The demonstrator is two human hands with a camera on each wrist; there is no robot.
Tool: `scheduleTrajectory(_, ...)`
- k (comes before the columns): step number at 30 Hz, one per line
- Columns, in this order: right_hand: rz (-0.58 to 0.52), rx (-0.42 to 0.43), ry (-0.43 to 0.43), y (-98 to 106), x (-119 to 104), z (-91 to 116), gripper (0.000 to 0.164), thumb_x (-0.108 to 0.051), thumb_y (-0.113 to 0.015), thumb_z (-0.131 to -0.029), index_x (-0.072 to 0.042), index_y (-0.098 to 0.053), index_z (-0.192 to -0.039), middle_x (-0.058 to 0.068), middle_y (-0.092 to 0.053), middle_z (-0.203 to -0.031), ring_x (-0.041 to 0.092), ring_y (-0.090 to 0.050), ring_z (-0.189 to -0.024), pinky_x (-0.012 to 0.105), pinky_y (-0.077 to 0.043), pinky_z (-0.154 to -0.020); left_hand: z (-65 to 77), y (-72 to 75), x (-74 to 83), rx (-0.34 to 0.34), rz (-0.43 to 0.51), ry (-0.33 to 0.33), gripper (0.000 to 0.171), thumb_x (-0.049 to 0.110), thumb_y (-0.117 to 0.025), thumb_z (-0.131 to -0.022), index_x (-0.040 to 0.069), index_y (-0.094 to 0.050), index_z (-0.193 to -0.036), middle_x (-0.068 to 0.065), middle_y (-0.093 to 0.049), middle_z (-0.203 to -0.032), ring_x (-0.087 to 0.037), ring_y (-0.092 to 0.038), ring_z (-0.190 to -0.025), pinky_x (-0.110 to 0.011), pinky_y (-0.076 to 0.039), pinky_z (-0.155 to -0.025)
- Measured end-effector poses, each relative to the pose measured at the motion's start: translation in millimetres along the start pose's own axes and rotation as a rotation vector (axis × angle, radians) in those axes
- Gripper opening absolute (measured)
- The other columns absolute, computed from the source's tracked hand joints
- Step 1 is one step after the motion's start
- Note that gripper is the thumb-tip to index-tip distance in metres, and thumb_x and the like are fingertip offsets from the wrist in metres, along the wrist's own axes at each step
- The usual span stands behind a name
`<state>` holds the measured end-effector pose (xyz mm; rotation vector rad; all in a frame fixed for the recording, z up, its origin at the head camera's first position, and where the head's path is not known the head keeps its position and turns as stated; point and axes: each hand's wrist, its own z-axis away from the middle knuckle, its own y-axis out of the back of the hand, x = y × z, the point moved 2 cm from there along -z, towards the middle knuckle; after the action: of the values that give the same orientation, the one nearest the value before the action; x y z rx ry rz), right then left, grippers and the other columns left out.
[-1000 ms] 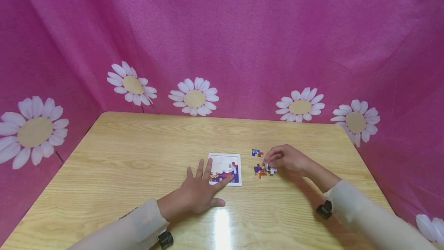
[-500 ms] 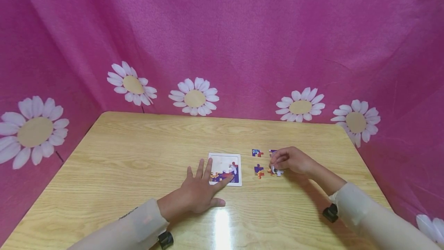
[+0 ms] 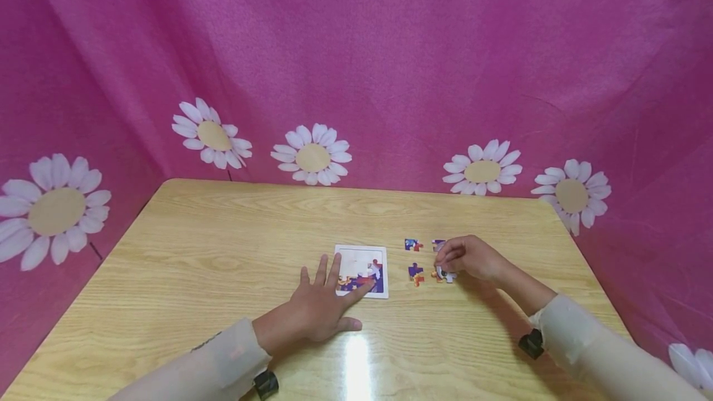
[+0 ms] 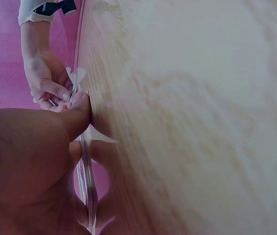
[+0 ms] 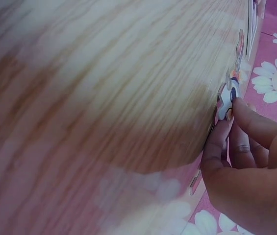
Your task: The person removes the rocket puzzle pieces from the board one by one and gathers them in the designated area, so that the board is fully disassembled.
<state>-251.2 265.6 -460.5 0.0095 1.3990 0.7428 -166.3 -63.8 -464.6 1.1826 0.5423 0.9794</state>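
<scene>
My left hand (image 3: 320, 311) lies spread over the lower left of a square white-framed jigsaw puzzle tray (image 3: 385, 265). Its straight fingers rest on the frame and on fitted purple, orange and white pieces along the bottom and right. To the right of the tray, my right hand (image 3: 470, 257) pinches a white puzzle piece (image 5: 228, 98) with a dark spot between thumb and fingers, low over the table. Just left of it lies a purple and orange puzzle piece (image 3: 415, 274). Behind are a blue and red puzzle piece (image 3: 413, 245) and another piece (image 3: 438, 244), partly hidden by my right hand.
The light wooden table (image 3: 234, 246) meets a pink curtain (image 3: 367, 79) with daisies at its back and sides. A black wrist strap (image 3: 266, 383) hangs under the left sleeve, and a black strap (image 3: 531, 343) under the right one.
My right hand has shifted slightly right with the white puzzle piece, away from the purple and orange one, uncovering part of the piece behind. My left hand has stayed put.
</scene>
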Motion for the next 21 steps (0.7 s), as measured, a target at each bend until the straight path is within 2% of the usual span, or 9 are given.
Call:
scheduleTrajectory(12, -0.033, -0.013, -0.004, 2.3, -1.9, -0.4, 0.015, 0.008, -0.069, -0.093, 0.014, -0.068, -0.107, 0.023, -0.075, -0.103, 0.015, -0.072, -0.090, 0.028, -0.060, -0.079, -0.7, -0.5, 0.2, 0.002, -0.012, 0.000, 0.072, 0.075, -0.038, -0.097, 0.053, -0.014, -0.162, -0.029, -0.003, -0.169, -0.054, -0.002, -0.154, -0.077, -0.017, -0.114)
scheduleTrajectory(21, -0.089, -0.035, -0.021, -7.9, -8.0, -12.2, 0.016, 0.007, -0.067, -0.095, 0.014, -0.068, -0.110, 0.023, -0.075, -0.107, 0.018, -0.073, -0.094, 0.033, -0.060, -0.085, -1.3, -1.3, -0.5, -0.006, -0.007, 0.001, 0.072, 0.075, -0.038, -0.097, 0.054, -0.013, -0.161, -0.028, -0.001, -0.170, -0.054, -0.001, -0.154, -0.077, -0.017, -0.114)
